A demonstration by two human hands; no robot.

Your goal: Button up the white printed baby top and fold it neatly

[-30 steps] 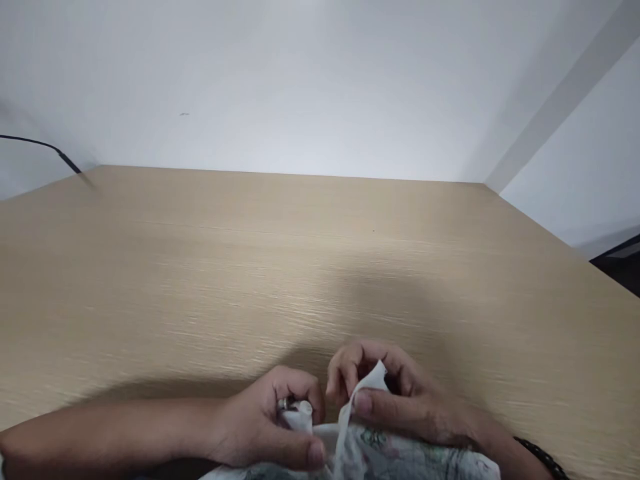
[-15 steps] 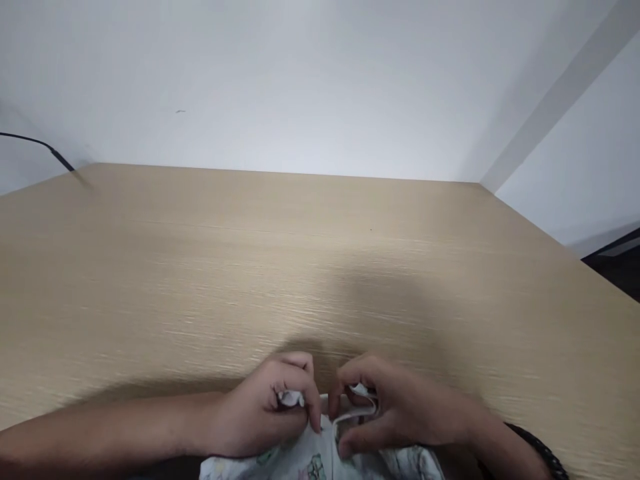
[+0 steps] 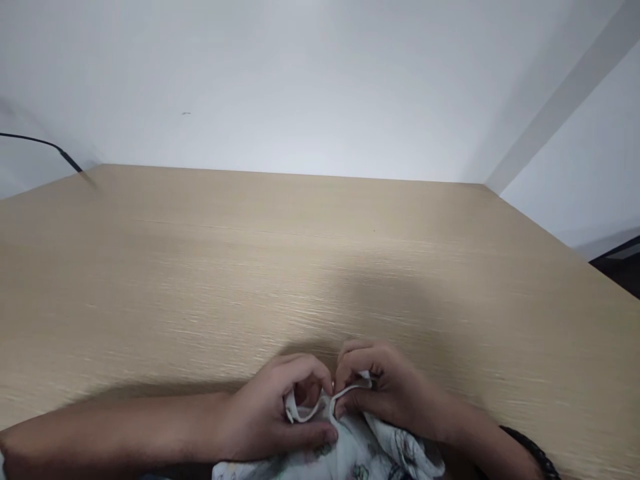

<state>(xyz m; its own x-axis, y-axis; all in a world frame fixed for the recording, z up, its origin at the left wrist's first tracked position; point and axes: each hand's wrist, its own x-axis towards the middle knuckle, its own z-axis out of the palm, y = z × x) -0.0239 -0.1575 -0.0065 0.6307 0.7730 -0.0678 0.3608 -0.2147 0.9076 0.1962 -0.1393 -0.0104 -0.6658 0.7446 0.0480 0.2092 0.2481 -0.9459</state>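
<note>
A white cloth [image 3: 350, 450] with a small coloured print, perhaps a garment, lies bunched at the near edge of the table. My left hand [image 3: 285, 407] is closed on its upper edge, fingers curled behind and thumb lying over the front. Close beside it, my right hand [image 3: 380, 380] pinches the folded rim of the same cloth between thumb and fingers. The two hands almost touch at the fingertips. Whatever lies between those fingertips is too small to make out, and the lower part of the cloth is out of view.
A light wooden table [image 3: 240, 267] reaches back to a white wall [image 3: 300, 87]. At the back left a black cable [image 3: 65, 157] comes down to the table edge. A dark object [image 3: 620, 263] shows beyond the right edge. A black braided band [image 3: 533, 450] circles my right wrist.
My left thumb has come forward over the cloth front, and its index finger has lifted. My right fingers have closed into a tighter pinch on the rim. The view has shifted slightly.
</note>
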